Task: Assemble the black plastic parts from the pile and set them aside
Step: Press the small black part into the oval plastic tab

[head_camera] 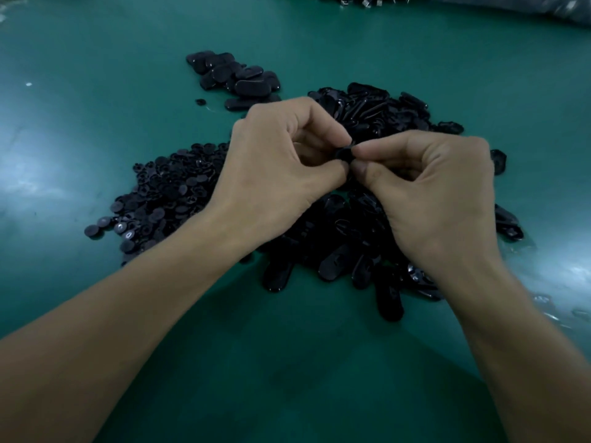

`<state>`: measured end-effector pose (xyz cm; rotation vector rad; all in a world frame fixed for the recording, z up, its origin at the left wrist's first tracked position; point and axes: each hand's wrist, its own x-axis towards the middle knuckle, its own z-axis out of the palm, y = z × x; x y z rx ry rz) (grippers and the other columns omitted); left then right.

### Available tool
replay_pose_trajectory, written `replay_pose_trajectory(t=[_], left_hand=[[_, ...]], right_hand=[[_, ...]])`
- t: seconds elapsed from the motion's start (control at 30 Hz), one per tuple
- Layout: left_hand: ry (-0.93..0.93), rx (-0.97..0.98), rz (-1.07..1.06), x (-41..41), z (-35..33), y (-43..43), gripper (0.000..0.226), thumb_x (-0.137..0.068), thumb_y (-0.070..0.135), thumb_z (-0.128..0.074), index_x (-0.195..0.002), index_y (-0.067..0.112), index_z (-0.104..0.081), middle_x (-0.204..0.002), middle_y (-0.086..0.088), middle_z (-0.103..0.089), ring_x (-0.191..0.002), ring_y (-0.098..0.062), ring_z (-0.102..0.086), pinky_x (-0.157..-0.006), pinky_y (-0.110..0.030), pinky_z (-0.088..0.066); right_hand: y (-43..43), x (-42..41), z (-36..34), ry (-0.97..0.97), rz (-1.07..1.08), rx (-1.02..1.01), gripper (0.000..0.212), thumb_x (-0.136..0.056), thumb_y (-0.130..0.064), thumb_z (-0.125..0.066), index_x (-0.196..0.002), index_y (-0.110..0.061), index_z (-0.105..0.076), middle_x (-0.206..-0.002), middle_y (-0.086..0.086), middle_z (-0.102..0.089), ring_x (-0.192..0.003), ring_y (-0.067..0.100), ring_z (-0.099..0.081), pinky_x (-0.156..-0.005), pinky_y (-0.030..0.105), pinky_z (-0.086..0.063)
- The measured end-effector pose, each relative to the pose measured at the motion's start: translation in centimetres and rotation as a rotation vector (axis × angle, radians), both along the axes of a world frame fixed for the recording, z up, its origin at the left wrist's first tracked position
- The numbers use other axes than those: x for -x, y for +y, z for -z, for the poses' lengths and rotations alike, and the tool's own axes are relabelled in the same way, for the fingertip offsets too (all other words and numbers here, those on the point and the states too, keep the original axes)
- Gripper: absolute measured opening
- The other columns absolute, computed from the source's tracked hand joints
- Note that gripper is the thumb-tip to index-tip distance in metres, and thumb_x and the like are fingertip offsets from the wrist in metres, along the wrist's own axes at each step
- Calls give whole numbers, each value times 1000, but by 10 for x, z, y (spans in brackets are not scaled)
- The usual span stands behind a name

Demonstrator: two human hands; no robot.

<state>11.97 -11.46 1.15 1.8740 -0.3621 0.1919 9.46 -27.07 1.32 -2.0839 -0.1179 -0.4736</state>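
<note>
pinching together, both hands (347,164) clamp what looks like one black part (345,152) between their fingertips.

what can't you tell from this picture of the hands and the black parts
Head view, the only one:
- Held part: pinched by the left hand and right hand; fingertips cover most of it, so its shape and whether it is joined cannot be told.
- Oblong parts pile: its middle is hidden under both hands.
- Dark items at the top edge: cut off and blurred.
- Round parts pile: too small and dark for detail.
</note>
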Motion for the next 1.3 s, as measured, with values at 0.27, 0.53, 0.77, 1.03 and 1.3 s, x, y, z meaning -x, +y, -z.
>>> replay_pose_trajectory(t=[0.27, 0.53, 0.77, 1.03, 1.3], left_hand=[[-128, -91, -106, 0, 1, 1, 22, -76, 5, -78, -83, 22, -66, -77, 11, -71, -70, -1, -70, -67, -23, -59], [-55, -35, -53, -4, 1, 2, 22, -75, 9, -75, -82, 25, -62, -79, 4, -73, -72, -13, -72, -71, -40, -60], [246, 315, 115, -9, -4, 8, 19, -72, 7, -75, -84, 16, -64, -74, -10, -69, -66, -22, -69, -63, -29, -58], [311, 369, 217, -9, -6, 9, 24, -83, -6, -73, -92, 13, -61, -73, -4, -71, -67, -16, -70, -65, -25, -55], [328, 371, 231, -7, -7, 8, 23, -81, -5, -73, -92, 11, -60, -71, -4, -71, -67, -16, -71, -64, -24, -57]], right_hand=[[12, 7, 1, -15, -49, 99, 32, -92, -6, -66, -119, -22, -73, -91, -25, -70, -87, -11, -68, -79, 10, -53], [7, 3, 3, -59, -77, 119, 33, -92, -5, -62, -119, -21, -72, -89, -21, -71, -77, 1, -70, -71, 19, -56], [-15, -4, -2, -20, -127, 19, 16, -92, -19, -70, -105, -28, -73, -89, -14, -72, -81, 0, -67, -72, 11, -49], [-19, -6, -4, 132, -248, -275, 11, -88, -9, -74, -89, -20, -73, -72, -4, -75, -60, 5, -68, -57, 13, -49], [-22, -7, -4, 146, -262, -248, 8, -85, -14, -78, -90, -19, -73, -75, -4, -76, -62, 5, -69, -57, 12, -50]])
